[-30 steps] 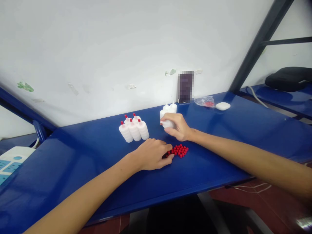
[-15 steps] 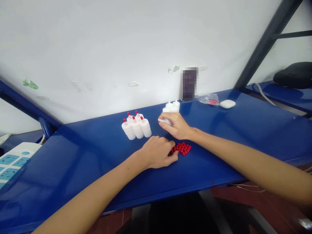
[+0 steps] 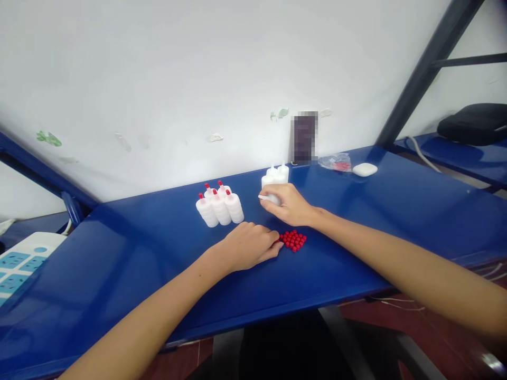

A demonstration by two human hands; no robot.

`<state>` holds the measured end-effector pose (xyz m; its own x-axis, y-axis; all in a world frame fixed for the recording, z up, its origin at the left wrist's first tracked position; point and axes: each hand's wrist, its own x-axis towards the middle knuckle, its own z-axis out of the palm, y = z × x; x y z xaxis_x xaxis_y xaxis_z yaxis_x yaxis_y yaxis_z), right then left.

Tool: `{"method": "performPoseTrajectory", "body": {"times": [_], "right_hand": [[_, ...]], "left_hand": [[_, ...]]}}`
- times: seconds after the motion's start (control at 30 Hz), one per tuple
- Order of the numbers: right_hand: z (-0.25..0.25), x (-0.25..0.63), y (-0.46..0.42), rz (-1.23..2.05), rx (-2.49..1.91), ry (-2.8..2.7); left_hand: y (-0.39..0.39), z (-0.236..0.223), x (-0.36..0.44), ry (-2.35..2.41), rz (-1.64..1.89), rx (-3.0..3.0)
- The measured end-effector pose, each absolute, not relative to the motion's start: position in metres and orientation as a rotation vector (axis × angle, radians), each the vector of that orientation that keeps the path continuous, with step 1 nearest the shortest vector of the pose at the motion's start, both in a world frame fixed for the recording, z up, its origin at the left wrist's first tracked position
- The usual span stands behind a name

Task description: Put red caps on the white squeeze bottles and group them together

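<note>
While the left hand [image 3: 250, 245] rests at the left edge of the red caps [image 3: 293, 240], its thumb and forefinger nearly meet, with red showing between them; whether they pinch a cap cannot be told. Farther right, the right hand [image 3: 288, 205] is curled around a white bottle [image 3: 272, 199], tilted with its bare nozzle pointing left.

Around them, from the left, a white-and-blue power strip [image 3: 26, 270] shows at the edge of view. Five red-tipped bottles [image 3: 219, 208] stand close together on the blue table [image 3: 150, 243] beyond the left hand. Uncapped bottles [image 3: 274, 178] stand behind the right hand, which hides their lower parts. Past them, a blurred dark panel [image 3: 304, 137] stands against the wall [image 3: 158, 79], then a clear bag [image 3: 330, 161] with red pieces [image 3: 341, 166] and a rounded white object [image 3: 365, 169].
</note>
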<state>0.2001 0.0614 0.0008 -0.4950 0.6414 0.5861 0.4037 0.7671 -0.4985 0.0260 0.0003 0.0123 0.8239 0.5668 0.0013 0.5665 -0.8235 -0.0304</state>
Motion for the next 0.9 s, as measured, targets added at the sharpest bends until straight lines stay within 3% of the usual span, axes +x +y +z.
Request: {"method": "performPoseTrajectory", "body": {"times": [0.4,0.7,0.9], "right_hand": [[0.017,0.2,0.048,0.54,-0.679,-2.356],[0.021,0.175,0.019,0.223,-0.693,-2.653],[0.022,0.174,0.015,0.355,-0.666,-2.654]], "left_hand": [[-0.001,0.007,-0.038,-0.812,-0.271,-3.396],[-0.004,-0.001,-0.048,-0.85,-1.01,-3.038],[-0.01,-0.001,-0.041,-0.886,-0.927,-2.885]]}}
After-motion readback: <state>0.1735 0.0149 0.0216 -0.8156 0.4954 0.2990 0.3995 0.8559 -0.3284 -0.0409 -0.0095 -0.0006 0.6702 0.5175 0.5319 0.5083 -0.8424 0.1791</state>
